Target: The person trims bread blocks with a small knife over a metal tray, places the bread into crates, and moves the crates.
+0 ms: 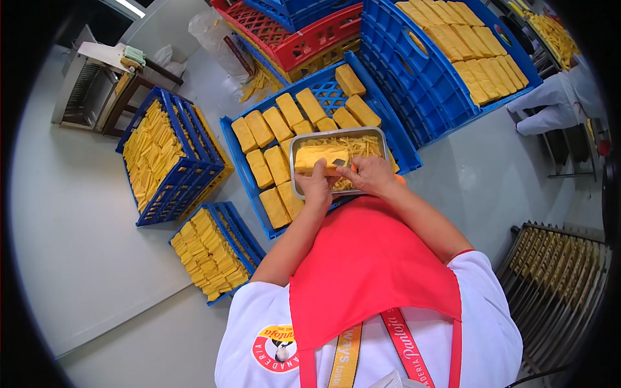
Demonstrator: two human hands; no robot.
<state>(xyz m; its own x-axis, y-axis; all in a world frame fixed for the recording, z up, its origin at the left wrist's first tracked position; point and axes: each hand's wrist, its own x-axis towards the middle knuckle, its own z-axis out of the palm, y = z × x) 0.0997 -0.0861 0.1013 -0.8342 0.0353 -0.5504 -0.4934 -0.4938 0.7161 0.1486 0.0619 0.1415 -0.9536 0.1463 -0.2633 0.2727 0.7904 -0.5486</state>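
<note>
Left hand grips a yellow loaf over a tray of scraps; right hand clasps what seems a knife.

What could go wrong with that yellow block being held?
The left hand holds the yellow block close to a small dark piece by the right hand; if that's a blade, a cut is possible. The block might slip into the metal tray. Yellow strips could spill over its rim.

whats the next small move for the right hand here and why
Perhaps draw the right hand along the yellow loaf to trim it: what looks like a blade sits at its end, the left hand holds it, and yellow strips lie in the metal tray below.
</note>
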